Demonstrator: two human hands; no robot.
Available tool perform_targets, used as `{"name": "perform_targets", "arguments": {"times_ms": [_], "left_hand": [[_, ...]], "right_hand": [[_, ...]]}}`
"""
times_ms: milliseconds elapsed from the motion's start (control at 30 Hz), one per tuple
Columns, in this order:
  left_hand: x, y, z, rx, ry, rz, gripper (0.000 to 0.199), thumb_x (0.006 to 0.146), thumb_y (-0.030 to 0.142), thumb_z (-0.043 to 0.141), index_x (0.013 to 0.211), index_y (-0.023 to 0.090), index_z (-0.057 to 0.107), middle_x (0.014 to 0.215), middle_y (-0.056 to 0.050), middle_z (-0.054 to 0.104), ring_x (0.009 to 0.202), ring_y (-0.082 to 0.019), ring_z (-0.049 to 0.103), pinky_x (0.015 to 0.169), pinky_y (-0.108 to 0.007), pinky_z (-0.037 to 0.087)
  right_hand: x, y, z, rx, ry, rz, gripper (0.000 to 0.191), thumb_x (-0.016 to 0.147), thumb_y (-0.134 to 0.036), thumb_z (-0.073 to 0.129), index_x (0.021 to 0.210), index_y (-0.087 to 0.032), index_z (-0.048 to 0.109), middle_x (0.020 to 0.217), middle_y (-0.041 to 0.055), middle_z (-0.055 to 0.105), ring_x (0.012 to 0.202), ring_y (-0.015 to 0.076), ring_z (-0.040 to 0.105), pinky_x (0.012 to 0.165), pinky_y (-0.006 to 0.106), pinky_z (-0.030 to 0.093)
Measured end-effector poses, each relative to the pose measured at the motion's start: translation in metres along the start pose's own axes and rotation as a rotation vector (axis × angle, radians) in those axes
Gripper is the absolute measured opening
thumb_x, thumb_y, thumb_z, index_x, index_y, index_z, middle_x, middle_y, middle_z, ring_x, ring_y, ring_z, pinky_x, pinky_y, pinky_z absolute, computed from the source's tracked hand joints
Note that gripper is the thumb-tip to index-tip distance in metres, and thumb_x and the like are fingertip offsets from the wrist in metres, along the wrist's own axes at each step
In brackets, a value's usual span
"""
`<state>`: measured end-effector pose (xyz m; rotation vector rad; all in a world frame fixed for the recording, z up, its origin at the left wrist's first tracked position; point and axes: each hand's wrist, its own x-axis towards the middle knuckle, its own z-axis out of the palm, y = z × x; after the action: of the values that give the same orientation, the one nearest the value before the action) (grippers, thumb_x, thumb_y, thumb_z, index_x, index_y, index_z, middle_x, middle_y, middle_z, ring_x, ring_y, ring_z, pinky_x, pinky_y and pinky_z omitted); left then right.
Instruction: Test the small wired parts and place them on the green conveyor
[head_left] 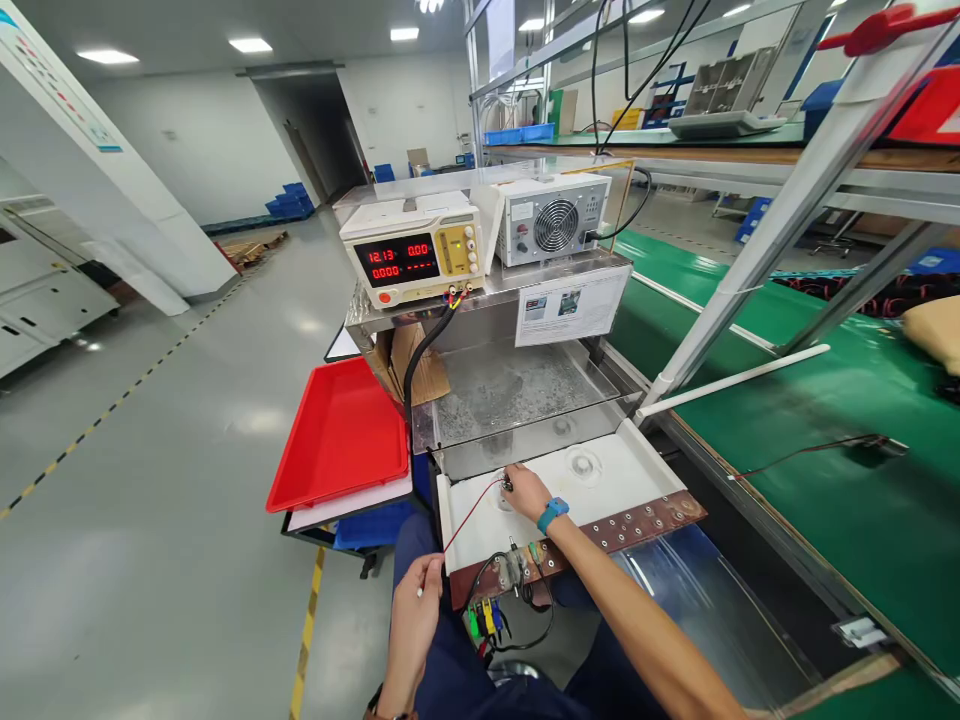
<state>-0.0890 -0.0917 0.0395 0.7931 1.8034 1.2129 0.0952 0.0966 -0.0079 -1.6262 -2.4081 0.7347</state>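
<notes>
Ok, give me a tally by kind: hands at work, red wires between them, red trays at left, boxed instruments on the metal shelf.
Hands: 2 (left hand, right hand)
Red wire between them: 1
Red tray: 1
Boxed instruments: 2 (display unit, fan unit)
Total: 6

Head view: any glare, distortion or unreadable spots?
Head view: glare patches on the grey floor; wide-angle distortion, with the pillar leaning at left; red readout legible; the dark part in the right hand too small and covered to make out.
</notes>
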Motion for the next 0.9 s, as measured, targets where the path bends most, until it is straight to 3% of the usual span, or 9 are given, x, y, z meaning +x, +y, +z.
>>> {"name": "perform_targets", "arguments": {"times_ms": [167,433,667,800,900], "left_hand": [[-0.008,0.000,0.007,-0.221,0.107,-0.109,0.057,0.060,0.066,0.070,0.085,0.017,0.059,0.056,0.003,0.056,0.044,-0.009,0.042,0.041,-0.021,0.029],[-0.017,0.027,0.032,-0.571,-0.119,-0.230,0.044,0.073,0.053,0.068,0.089,0.012,0.063,0.075,-0.004,0.065,0.059,-0.011,0.056,0.053,-0.023,0.041],[-0.016,0.036,0.055,-0.536,-0.238,-0.164,0.041,0.068,0.040,0.079,0.093,0.016,0.057,0.076,-0.001,0.066,0.063,-0.009,0.058,0.059,-0.021,0.044],[-0.004,0.039,0.074,-0.483,-0.236,-0.102,0.054,0.067,0.041,0.080,0.104,0.019,0.048,0.080,-0.004,0.072,0.065,-0.013,0.062,0.063,-0.025,0.047],[0.012,0.035,0.091,-0.397,-0.325,-0.134,0.062,0.063,0.044,0.081,0.110,0.016,0.052,0.083,-0.009,0.074,0.071,-0.016,0.066,0.067,-0.027,0.048]], "right_hand": [[0.000,0.002,0.009,-0.156,-0.022,-0.006,0.025,0.084,-0.032,0.062,0.103,-0.015,0.059,0.108,0.0126,0.064,0.092,0.0246,0.063,0.073,0.028,0.042],[0.005,0.010,0.017,-0.139,-0.075,0.043,0.031,0.081,-0.034,0.064,0.106,-0.016,0.058,0.105,0.0119,0.067,0.091,0.0235,0.064,0.070,0.027,0.039],[0.007,0.015,0.018,-0.104,-0.074,0.038,0.036,0.081,-0.039,0.061,0.108,-0.016,0.057,0.102,0.0108,0.068,0.090,0.0233,0.063,0.069,0.027,0.037],[0.008,0.017,0.019,-0.097,-0.053,0.026,0.037,0.080,-0.041,0.060,0.108,-0.016,0.057,0.101,0.0101,0.069,0.090,0.0239,0.064,0.069,0.028,0.038],[0.008,0.019,0.020,-0.097,-0.043,0.023,0.037,0.080,-0.042,0.060,0.108,-0.017,0.057,0.100,0.0093,0.069,0.090,0.0239,0.064,0.069,0.028,0.038]]}}
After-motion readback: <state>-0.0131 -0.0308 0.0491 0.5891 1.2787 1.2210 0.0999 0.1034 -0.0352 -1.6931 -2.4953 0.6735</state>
